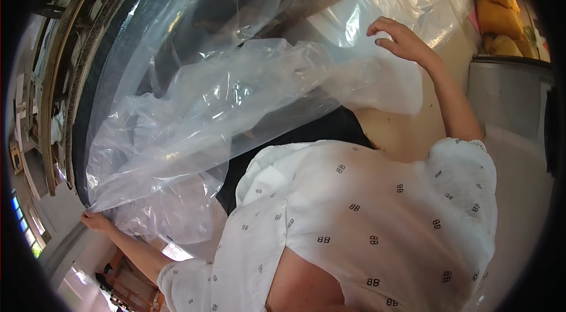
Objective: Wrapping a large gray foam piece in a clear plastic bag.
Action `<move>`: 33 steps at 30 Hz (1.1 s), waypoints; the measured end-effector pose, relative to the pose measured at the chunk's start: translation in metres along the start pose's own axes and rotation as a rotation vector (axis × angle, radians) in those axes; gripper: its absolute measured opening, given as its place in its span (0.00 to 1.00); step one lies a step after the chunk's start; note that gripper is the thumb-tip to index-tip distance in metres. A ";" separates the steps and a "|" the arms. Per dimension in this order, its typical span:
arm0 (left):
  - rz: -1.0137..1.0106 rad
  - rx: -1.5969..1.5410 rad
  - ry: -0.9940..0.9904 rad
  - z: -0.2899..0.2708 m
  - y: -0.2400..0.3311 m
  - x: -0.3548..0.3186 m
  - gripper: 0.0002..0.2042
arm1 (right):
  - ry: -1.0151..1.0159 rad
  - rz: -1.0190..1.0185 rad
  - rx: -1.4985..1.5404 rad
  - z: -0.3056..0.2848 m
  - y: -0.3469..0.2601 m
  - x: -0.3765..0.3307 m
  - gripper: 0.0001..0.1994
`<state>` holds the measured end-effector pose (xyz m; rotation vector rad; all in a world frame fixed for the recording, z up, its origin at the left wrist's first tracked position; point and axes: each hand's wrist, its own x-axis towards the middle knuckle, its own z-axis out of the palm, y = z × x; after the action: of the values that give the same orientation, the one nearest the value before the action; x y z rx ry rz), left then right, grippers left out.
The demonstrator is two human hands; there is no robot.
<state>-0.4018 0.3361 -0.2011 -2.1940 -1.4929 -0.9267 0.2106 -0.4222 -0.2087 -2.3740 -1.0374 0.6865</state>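
Observation:
A large, crumpled sheet of clear plastic film [236, 91] spreads in front of me, from the far left across to the right. Its lower left corner is gathered in my left hand [97, 222], whose fingers are closed on the edge. My right hand [402, 42] hovers at the right with fingers bent and apart, nothing between them. Beneath that hand lie the film's right end and a smooth, shiny whitish plastic sheet [354, 20]. Through the film a dark surface shows; what it belongs to is partly hidden.
Long metal and wooden rails [73, 58] curve along the left. Orange-yellow sacks [498, 17] are piled at the far right, behind a grey metal box-like unit [510, 91]. A pale tan surface [389, 132] extends under the film's right end.

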 end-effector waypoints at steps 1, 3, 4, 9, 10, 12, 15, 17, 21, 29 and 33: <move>0.006 0.001 -0.002 -0.001 0.000 0.000 0.14 | -0.071 -0.069 0.058 0.003 -0.005 0.001 0.15; -0.080 -0.007 -0.042 -0.002 0.026 0.000 0.15 | -0.326 -0.021 0.219 0.028 -0.009 -0.009 0.17; -0.077 -0.014 -0.037 0.001 0.024 0.003 0.15 | -0.362 -0.099 0.181 0.052 -0.001 -0.016 0.18; -0.031 0.021 -0.110 0.003 0.006 0.006 0.16 | -0.407 -0.016 0.139 0.093 0.003 -0.024 0.10; -0.055 0.017 -0.072 0.007 0.008 0.007 0.16 | -0.302 0.052 0.156 0.086 0.006 -0.022 0.08; -0.034 -0.138 -0.139 0.009 0.005 0.007 0.16 | -0.004 0.078 0.397 0.049 -0.002 -0.025 0.04; 0.012 -0.270 -0.086 0.001 0.020 0.013 0.14 | 0.259 0.057 0.636 -0.041 0.001 -0.037 0.04; -0.078 -0.450 -0.031 -0.004 0.037 0.018 0.13 | 0.490 0.063 0.944 -0.106 0.006 -0.052 0.14; -0.460 -0.992 0.068 -0.043 0.131 0.035 0.10 | 0.974 -0.066 0.747 -0.202 -0.002 -0.054 0.20; -0.443 -0.868 -0.004 -0.051 0.156 0.034 0.11 | 0.979 -0.276 -0.437 -0.231 -0.123 0.109 0.08; -0.582 -0.756 0.070 -0.061 0.093 -0.017 0.12 | 0.196 -0.623 -0.096 -0.085 -0.217 0.100 0.14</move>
<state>-0.3407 0.2509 -0.1599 -2.1309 -2.0261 -2.0058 0.2051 -0.2305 -0.0422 -1.9634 -1.6288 0.1743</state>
